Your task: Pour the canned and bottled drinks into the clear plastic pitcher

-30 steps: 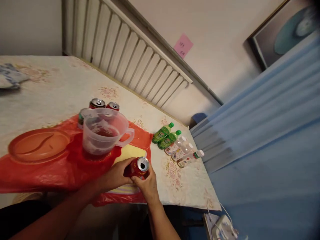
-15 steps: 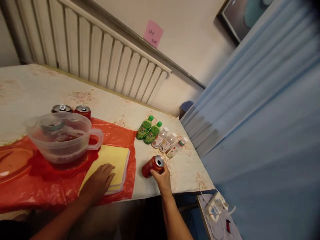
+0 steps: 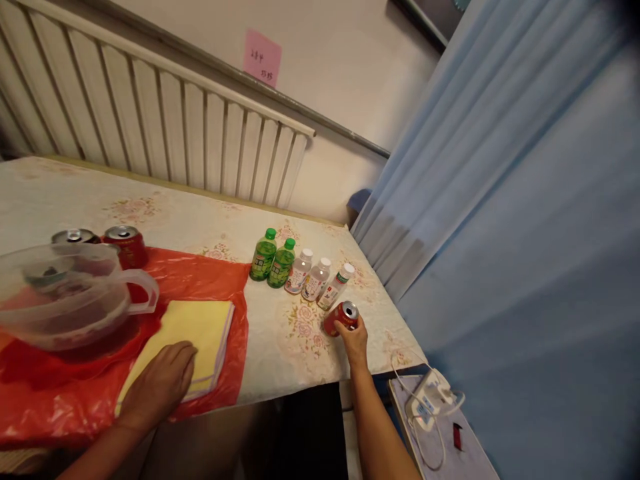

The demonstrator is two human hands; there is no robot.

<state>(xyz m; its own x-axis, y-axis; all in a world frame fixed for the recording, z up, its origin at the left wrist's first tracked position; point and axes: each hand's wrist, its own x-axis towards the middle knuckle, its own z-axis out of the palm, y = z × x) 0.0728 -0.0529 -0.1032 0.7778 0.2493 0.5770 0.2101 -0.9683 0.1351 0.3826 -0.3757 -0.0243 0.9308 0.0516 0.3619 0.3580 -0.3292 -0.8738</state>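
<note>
My right hand (image 3: 355,340) is wrapped round a red drink can (image 3: 336,319) with an opened top, close to the front end of a row of bottles. Flat on a folded yellow cloth (image 3: 205,323) rests my left hand (image 3: 167,377), its fingers stretched out and holding nothing. The cloth lies on a red plastic sheet (image 3: 235,333). Left of it stands a clear plastic jug (image 3: 90,320) with a handle and some liquid low inside. Behind the jug are a red can (image 3: 133,250) and a dark can (image 3: 75,237), the latter partly hidden.
Two green bottles (image 3: 263,257) and several clear white-capped bottles (image 3: 315,280) form a row on the flowered tablecloth (image 3: 200,220). A blue curtain (image 3: 475,200) hangs at the right. A white power strip (image 3: 427,400) with cables sits on a low stand. A radiator (image 3: 200,133) lines the wall.
The red can in my right hand has moved right, nearer the white-capped bottles. My left hand stays on the yellow cloth. The view has turned to the right.
</note>
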